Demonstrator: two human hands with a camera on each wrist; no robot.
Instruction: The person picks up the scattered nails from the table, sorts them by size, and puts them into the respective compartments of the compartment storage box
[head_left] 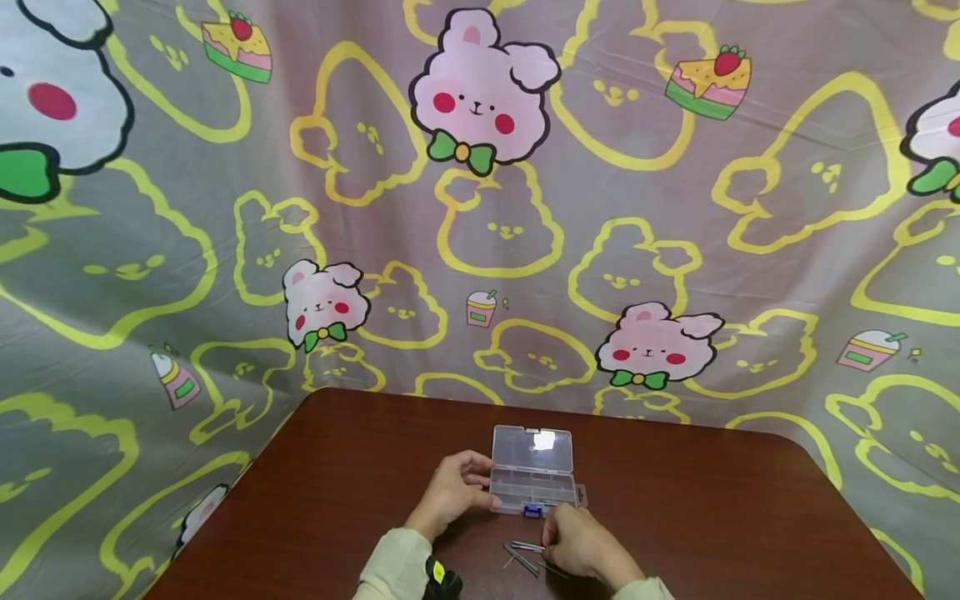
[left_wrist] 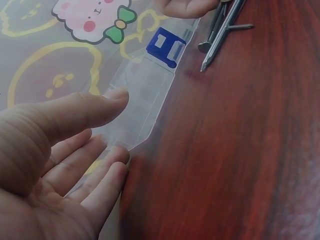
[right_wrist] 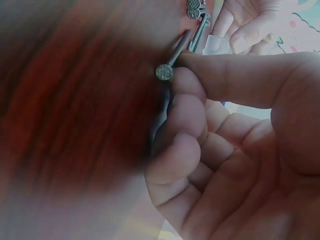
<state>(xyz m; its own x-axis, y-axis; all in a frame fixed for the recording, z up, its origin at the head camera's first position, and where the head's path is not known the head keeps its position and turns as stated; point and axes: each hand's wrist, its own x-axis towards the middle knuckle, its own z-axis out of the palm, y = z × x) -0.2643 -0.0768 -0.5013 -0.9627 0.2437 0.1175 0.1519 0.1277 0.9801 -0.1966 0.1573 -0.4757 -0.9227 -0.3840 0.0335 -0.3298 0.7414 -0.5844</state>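
Observation:
A clear plastic compartment box [head_left: 517,483] with a blue latch [left_wrist: 166,47] lies on the table, its lid [head_left: 521,448] raised at the back. My left hand [head_left: 453,490] is at the box's left side, fingers fairly straight, thumb and fingertips at the front left corner. Several metal nails [head_left: 522,560] lie loose in front of the box. Over them, my right hand [head_left: 581,543] has its fingers curled, thumb and index tip pinching at a nail [right_wrist: 164,72]; the exact contact is partly hidden. Small metal pieces [head_left: 549,502] show inside the box's front right part.
The dark reddish-brown table [head_left: 360,467] stands against a patterned curtain [head_left: 517,242] with rabbit drawings. A black object with a yellow label [head_left: 440,575] is at my left wrist. A hanging tab [head_left: 582,495] sticks out from the box's right side.

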